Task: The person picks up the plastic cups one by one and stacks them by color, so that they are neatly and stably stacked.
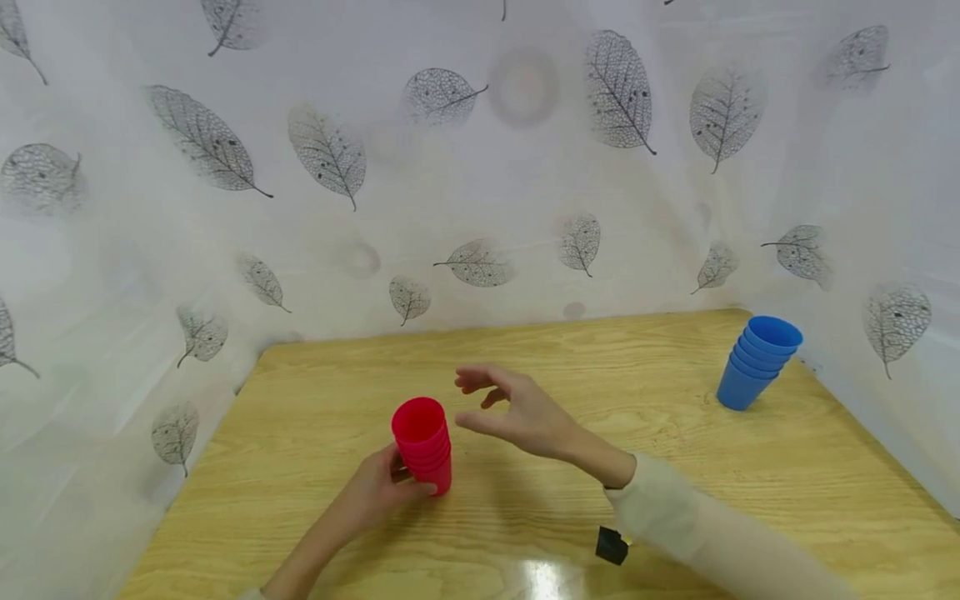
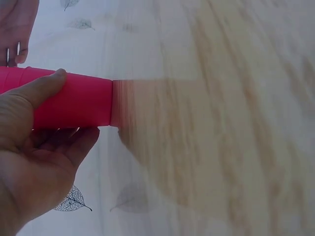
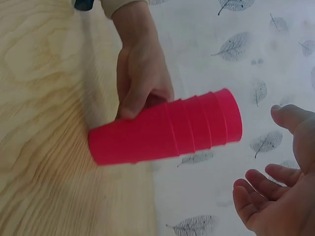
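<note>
A nested stack of red plastic cups [image 1: 431, 454] stands upright on the wooden table, mouths up. My left hand [image 1: 378, 490] grips the stack low down, thumb on the near side and fingers round the far side; the left wrist view shows this grip on the bottom cup [image 2: 83, 101]. To the right of the stack, my right hand [image 1: 521, 410] hovers above the table with thumb and fingers spread apart. In the right wrist view, that hand [image 3: 280, 196] is near the cups' rims [image 3: 231, 115] without touching them, and holds nothing.
A nested stack of blue cups [image 1: 753, 367] stands at the table's far right. A small black object [image 1: 612, 545] lies near the right forearm. Behind the wooden table [image 1: 337, 375] hangs a white curtain [image 1: 465, 183] with a leaf print, also along both sides.
</note>
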`<state>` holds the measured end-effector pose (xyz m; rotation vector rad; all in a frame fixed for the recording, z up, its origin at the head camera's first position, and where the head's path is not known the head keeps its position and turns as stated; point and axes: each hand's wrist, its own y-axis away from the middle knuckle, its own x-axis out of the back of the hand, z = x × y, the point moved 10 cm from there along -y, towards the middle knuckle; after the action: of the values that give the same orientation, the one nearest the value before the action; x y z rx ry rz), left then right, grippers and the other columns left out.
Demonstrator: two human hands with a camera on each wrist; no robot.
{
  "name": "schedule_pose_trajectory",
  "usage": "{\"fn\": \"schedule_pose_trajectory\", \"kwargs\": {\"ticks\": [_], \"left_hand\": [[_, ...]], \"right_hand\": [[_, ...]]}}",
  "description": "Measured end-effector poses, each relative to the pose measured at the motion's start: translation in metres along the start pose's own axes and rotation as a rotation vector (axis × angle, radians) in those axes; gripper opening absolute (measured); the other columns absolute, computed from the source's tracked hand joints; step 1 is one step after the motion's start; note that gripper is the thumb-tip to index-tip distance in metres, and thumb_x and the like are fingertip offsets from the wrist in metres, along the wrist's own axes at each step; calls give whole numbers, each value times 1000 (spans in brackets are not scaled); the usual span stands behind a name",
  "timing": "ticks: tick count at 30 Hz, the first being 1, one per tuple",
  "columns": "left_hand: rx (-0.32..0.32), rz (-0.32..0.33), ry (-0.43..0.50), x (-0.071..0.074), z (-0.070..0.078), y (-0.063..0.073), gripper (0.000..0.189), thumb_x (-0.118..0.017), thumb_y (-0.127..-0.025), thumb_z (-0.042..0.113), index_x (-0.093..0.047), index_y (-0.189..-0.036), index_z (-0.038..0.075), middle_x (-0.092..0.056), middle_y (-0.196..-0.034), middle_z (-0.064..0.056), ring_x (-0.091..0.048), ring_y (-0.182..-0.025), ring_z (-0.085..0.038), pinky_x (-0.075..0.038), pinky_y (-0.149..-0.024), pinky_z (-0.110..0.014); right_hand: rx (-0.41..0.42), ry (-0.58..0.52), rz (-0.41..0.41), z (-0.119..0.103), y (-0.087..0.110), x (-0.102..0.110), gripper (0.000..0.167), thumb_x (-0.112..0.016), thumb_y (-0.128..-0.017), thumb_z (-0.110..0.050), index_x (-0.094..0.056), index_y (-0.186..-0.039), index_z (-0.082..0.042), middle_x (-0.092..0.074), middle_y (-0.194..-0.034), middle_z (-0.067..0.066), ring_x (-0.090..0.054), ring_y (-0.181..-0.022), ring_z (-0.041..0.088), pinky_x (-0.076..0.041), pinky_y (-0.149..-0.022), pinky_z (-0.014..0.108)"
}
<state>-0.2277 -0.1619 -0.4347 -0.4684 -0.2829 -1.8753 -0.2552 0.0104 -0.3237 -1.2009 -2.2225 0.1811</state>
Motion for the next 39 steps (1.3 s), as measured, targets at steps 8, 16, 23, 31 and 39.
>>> {"fn": "schedule_pose_trajectory", "kwargs": {"ticks": [8, 16, 23, 31, 39], "left_hand": [[-6, 49, 9, 2, 1, 0, 48, -84, -87, 9, -60, -126, -3, -69, -119, -14, -67, -113, -33, -57, -97, -40], [-9, 106, -6, 11, 1, -5, 48, -84, -87, 7, -59, -127, -4, -68, -118, -14, -66, -112, -33, -58, -95, -39], [82, 188, 8, 22, -11, -19, 48, -85, -86, 6, -60, -127, 0, -68, -117, -10, -65, -111, -29, -58, -96, -41], [110, 232, -38, 32, -18, -41, 51, -83, -88, 9, -57, -131, -1, -67, -123, -14, -65, -113, -33, -58, -96, -46], [168, 263, -70, 46, -28, -62, 56, -80, -92, 14, -52, -137, -4, -64, -130, -22, -64, -117, -40, -55, -100, -50]], "right_hand": [[-89, 69, 25, 34, 20, 24, 57, -76, -96, -21, -54, -145, -2, -64, -136, 10, -59, -123, 32, -54, -97, 43], [-227, 189, 51, 85, 41, 57, 65, -74, -98, -30, -49, -150, -1, -59, -143, 16, -55, -129, 34, -51, -101, 49], [-296, 276, 62, 119, 52, 89, 74, -69, -100, -37, -39, -156, 1, -47, -153, 24, -45, -138, 44, -44, -107, 61], [-400, 374, 61, 150, 59, 121, 81, -62, -102, -47, -32, -157, 5, -37, -158, 29, -34, -144, 51, -34, -112, 69], [-447, 450, 68, 169, 60, 143, 87, -60, -103, -51, -28, -157, 9, -32, -158, 35, -30, -145, 53, -28, -117, 67]]}}
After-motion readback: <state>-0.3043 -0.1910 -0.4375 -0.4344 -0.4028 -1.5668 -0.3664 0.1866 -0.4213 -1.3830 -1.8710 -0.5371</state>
